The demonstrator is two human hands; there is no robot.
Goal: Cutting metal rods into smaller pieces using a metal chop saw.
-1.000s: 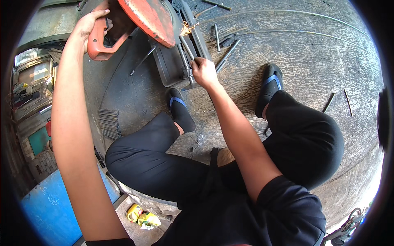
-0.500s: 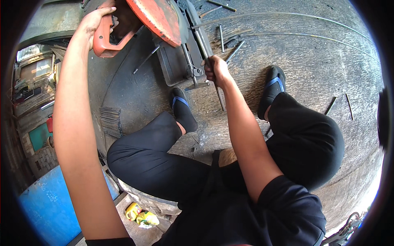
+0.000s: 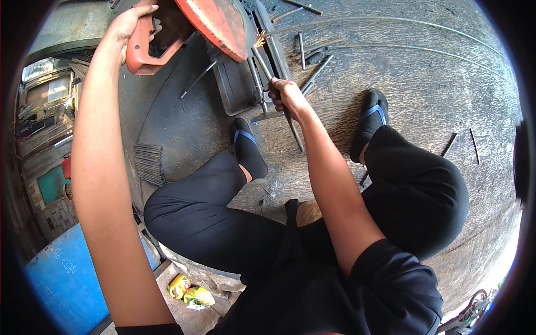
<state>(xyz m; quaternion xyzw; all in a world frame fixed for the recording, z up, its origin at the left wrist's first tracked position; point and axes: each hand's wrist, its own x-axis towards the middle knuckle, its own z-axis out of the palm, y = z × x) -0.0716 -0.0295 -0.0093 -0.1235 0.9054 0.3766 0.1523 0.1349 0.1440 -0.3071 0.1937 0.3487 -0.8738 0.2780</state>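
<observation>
My left hand [image 3: 129, 23] grips the orange handle [image 3: 146, 47] of a cut-off saw at the top left. The saw's red blade guard [image 3: 216, 23] hangs over its dark metal base [image 3: 239, 84], and sparks [image 3: 260, 38] show at the guard's lower edge. My right hand [image 3: 286, 96] is closed around a thin steel rod [image 3: 278, 97] that runs from under the guard down across the base to the floor. I squat, with my two black shoes [image 3: 249, 149] either side of my right arm.
Short cut rod pieces [image 3: 310, 61] lie on the dark floor beyond the saw, and two more [image 3: 461, 143] lie at the right. A bundle of thin rods [image 3: 149, 163] sits at the left. A blue drum [image 3: 62, 282] stands lower left, with yellow packets [image 3: 188, 291] near it.
My right hand slid the rod toward me and regripped it nearer the saw base. The saw head with my left hand has come down, and sparks show again at the guard's edge.
</observation>
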